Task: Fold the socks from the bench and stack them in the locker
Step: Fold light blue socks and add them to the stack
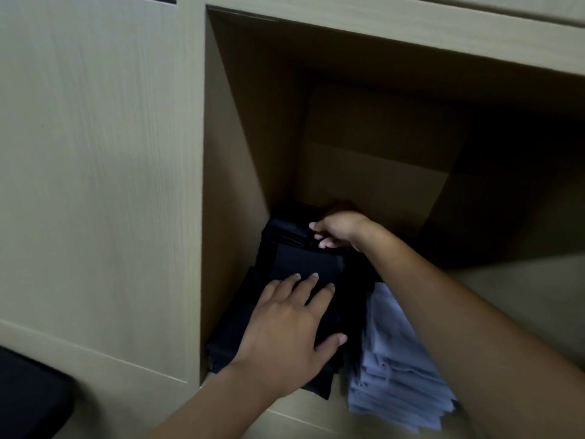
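Note:
A stack of dark folded socks lies in the left front corner of the open locker. My left hand lies flat on top of the stack, fingers spread and straight, pressing it down. My right hand reaches deeper in, and its curled fingers grip the far edge of the top dark sock. The back part of the stack sits in shadow.
A pile of light blue folded cloth lies right of the dark stack, partly under my right forearm. The locker's left wall stands close to the stack. A closed pale wood door is at the left. A dark bench corner shows bottom left.

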The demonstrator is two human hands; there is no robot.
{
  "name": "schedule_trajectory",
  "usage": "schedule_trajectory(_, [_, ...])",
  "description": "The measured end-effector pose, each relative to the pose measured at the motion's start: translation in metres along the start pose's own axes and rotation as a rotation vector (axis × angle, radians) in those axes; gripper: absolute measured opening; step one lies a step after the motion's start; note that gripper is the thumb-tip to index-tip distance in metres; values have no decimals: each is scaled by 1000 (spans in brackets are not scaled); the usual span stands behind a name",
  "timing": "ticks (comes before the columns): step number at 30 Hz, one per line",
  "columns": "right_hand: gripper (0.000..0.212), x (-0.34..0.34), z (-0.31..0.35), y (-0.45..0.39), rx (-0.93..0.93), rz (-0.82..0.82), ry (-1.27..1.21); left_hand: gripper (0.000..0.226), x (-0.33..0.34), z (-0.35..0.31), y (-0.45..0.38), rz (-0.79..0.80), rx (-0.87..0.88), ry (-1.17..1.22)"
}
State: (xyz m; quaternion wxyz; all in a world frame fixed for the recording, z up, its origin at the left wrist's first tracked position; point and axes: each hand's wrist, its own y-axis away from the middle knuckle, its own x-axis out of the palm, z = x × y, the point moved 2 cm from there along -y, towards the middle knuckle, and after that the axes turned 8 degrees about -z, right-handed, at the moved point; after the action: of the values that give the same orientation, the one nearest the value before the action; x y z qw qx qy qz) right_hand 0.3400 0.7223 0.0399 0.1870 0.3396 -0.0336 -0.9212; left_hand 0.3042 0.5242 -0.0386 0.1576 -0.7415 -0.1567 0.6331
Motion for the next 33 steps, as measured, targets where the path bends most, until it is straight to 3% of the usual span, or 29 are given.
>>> schedule_trajectory(3, [25, -15, -3, 9, -105, -69, 13, 78, 2, 3, 1, -22, -5, -4])
schedule_trajectory(10, [11, -44, -31, 75, -389, -227, -52, 81, -8, 2, 3, -84, 8, 42])
schedule_trajectory(20, [11, -28, -62, 186, -579, -381, -53, 55, -51, -6, 36, -224, 43, 86])
schedule_trajectory(24, [10, -2, -69, 210, -634, -347, -46, 47, -74, -2, 65, -242, 6, 73])
schedule_trajectory(33, [3, 104, -68, 234, -699, -44, 73, 37, -116, 46, 184, -115, -204, -119])
